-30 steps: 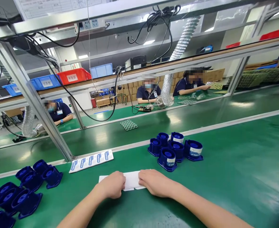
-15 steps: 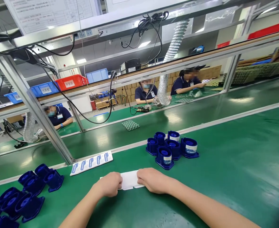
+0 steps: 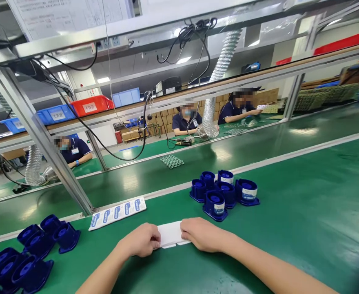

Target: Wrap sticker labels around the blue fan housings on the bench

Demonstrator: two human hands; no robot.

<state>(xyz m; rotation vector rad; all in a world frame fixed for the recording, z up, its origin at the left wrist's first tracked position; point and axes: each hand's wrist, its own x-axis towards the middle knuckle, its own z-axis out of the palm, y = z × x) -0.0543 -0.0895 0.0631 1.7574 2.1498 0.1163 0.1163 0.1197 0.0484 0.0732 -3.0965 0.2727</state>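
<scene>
Open tabletop (image 3: 304, 204) rightward, blue cups (image 3: 225, 192) ahead and left

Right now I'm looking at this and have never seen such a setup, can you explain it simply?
There is no robot here, only a person's two bare hands, seen from a camera worn on that person's head, looking forward and down. The left hand and right hand hold a flat white strip, perhaps card, between them at a smooth green worktop. Beyond it, toward the left, lies a white sheet with blue print. Dark blue, round, flat-based parts, probably plastic, stand at the left, with another cluster at the right.
</scene>
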